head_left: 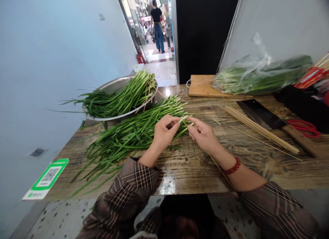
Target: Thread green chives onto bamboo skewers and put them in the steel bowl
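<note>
My left hand is closed in a pinch round the pale stem ends of a few Chinese chives, at the middle of the table. Facing it, my right hand pinches a chive stem near its cut end. A thin bamboo skewer passes beneath the right hand and wrist, its upper tip close to the stems between both hands; whether the fingers grip it is hidden. Under and left of my left hand lies a loose pile of green chives, leaves pointing toward the lower left.
Behind the pile stands a steel basin with skewered chives. To the right lie several bamboo skewers, a cleaver and red-handled scissors. A cutting board and bagged greens are at the back. People stand beyond the doorway.
</note>
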Action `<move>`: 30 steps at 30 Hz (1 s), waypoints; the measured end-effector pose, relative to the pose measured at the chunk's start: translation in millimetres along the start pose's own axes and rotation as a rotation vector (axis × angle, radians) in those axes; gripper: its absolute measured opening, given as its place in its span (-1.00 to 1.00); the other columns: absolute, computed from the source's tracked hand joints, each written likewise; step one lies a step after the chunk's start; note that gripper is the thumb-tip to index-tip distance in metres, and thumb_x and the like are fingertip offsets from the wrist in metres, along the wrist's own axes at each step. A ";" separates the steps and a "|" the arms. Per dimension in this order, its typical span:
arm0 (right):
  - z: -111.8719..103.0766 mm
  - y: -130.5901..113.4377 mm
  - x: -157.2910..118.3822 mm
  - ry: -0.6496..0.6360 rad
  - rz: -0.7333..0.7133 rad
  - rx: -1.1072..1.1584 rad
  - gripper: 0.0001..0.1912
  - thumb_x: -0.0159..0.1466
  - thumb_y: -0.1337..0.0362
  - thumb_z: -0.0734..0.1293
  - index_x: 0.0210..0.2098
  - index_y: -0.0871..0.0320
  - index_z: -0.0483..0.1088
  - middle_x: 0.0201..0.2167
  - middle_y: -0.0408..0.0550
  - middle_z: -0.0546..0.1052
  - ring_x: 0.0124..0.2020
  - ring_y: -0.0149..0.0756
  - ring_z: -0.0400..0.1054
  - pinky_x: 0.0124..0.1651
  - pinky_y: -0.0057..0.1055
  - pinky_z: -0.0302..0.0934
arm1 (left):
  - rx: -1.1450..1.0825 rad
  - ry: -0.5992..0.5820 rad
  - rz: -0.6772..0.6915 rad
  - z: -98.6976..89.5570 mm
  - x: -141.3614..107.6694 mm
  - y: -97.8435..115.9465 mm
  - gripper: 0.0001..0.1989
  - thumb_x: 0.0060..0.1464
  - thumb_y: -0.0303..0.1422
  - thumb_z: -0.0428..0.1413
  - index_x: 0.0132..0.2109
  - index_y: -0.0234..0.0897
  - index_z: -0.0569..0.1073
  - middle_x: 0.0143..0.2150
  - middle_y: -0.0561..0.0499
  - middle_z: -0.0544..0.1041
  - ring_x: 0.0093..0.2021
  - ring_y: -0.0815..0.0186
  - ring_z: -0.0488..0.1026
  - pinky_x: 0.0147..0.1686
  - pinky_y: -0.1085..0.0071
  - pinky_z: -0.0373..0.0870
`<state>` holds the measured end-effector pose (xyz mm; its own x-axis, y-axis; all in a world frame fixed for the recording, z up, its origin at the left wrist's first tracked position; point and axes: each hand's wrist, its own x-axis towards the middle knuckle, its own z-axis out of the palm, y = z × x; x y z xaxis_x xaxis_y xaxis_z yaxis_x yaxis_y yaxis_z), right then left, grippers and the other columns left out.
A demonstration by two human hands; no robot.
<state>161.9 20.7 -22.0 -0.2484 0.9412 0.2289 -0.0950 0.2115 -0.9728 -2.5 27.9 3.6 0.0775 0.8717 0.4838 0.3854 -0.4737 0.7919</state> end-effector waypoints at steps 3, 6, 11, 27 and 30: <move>0.2 -0.6 0.2 0.010 0.017 0.008 -0.59 0.27 0.17 0.25 0.02 0.29 0.35 -0.69 -0.34 0.20 -0.67 -0.51 0.05 -0.59 -0.51 -0.10 | -0.004 0.005 0.009 -0.2 0.2 -0.7 -0.90 0.04 -0.47 0.17 -0.27 -0.29 0.59 -0.41 0.06 0.43 -0.39 0.42 0.34 -0.38 0.49 0.28; 0.1 -0.2 -0.2 0.016 0.024 0.014 -0.65 0.27 0.15 0.26 -0.07 0.28 0.38 -0.70 -0.34 0.20 -0.67 -0.51 0.06 -0.59 -0.50 -0.10 | -0.004 0.006 0.012 -0.1 0.6 -2.0 -0.90 0.04 -0.47 0.18 -0.28 -0.29 0.59 -0.41 0.06 0.43 -0.40 0.42 0.34 -0.38 0.49 0.28; -1.3 -0.9 -1.7 0.001 0.018 0.017 -0.66 0.28 0.17 0.25 -0.05 0.27 0.39 -0.69 -0.33 0.19 -0.66 -0.52 0.04 -0.58 -0.49 -0.12 | 0.003 0.013 0.016 -0.2 0.9 -3.2 -0.91 0.04 -0.47 0.18 -0.29 -0.29 0.58 -0.41 0.06 0.44 -0.40 0.42 0.34 -0.37 0.48 0.28; -2.3 -4.7 -1.9 -0.012 0.035 0.043 -0.61 0.28 0.18 0.25 0.01 0.27 0.39 -0.69 -0.35 0.14 -0.66 -0.51 -0.01 -0.58 -0.49 -0.14 | 0.004 0.014 0.008 -1.0 1.1 -1.8 -0.91 0.05 -0.47 0.17 -0.28 -0.29 0.58 -0.41 0.06 0.43 -0.39 0.41 0.33 -0.37 0.47 0.27; -2.5 -2.9 -1.7 -0.012 0.037 0.041 -0.61 0.28 0.18 0.25 0.01 0.27 0.39 -0.70 -0.34 0.14 -0.67 -0.51 -0.02 -0.59 -0.49 -0.15 | -0.001 0.011 0.009 -1.1 1.2 -2.3 -0.91 0.05 -0.46 0.18 -0.28 -0.29 0.59 -0.41 0.05 0.43 -0.39 0.41 0.34 -0.37 0.47 0.28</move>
<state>165.0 19.1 -19.7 -0.2640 0.9448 0.1939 -0.1251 0.1658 -0.9782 -4.3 29.9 2.8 0.0708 0.8660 0.4951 0.3842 -0.4817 0.7876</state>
